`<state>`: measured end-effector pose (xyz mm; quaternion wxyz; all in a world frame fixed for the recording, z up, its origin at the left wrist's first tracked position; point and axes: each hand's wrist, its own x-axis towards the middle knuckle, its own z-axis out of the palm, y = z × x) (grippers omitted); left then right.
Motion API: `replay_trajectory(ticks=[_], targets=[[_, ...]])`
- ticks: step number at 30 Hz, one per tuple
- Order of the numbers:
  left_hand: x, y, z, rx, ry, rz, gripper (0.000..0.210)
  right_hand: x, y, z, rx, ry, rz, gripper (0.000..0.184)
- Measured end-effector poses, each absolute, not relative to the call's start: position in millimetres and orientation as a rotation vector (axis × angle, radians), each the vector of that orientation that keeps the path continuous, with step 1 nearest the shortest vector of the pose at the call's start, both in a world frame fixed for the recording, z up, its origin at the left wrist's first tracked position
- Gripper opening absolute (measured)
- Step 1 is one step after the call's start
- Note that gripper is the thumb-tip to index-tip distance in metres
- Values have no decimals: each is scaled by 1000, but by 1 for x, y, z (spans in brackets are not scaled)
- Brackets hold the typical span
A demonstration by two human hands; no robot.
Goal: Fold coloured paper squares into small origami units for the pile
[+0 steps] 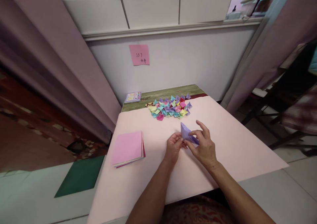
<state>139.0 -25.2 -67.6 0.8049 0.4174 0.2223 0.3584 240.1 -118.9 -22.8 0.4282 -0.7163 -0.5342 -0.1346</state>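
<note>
A purple sheet of origami paper [186,132], folded into a pointed shape, is held up just above the table between both hands. My left hand [174,146] pinches its lower left corner, fingers curled. My right hand [203,147] grips the paper's right part with thumb and bent fingers, one finger raised off it. Beyond the hands lies a heap of small folded paper pieces [170,108] in purple, teal, yellow, pink and red. To the left of my hands rests a stack of square coloured paper [128,147] with a pink sheet on top.
A pale pink cover [223,131] lies over most of the table. At the back left corner sits a small printed packet [133,97] on the bare green tabletop. A pink note [139,55] is stuck to the wall; curtains hang on both sides.
</note>
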Motion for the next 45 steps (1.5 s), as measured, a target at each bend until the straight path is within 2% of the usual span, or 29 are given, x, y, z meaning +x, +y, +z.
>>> replay_trajectory(ticks=[18, 27, 31, 36, 40, 45], targets=[[140, -27, -71, 1030, 508, 761, 33, 245, -111, -21, -1738, -1339, -288, 25], [139, -30, -67, 1025, 509, 758, 32, 247, -115, -24, -1846, -1481, -483, 32], [139, -29, -69, 1002, 517, 747, 34, 250, -117, -28, -1799, -1579, -539, 27], [138, -24, -71, 975, 496, 762, 34, 260, -119, -34, -1697, -1605, -310, 19], [136, -21, -73, 1037, 534, 773, 33, 271, -123, -34, -1720, -1745, -148, 26], [136, -21, -76, 1159, 570, 753, 29, 278, -124, -31, -1810, -1911, -159, 39]])
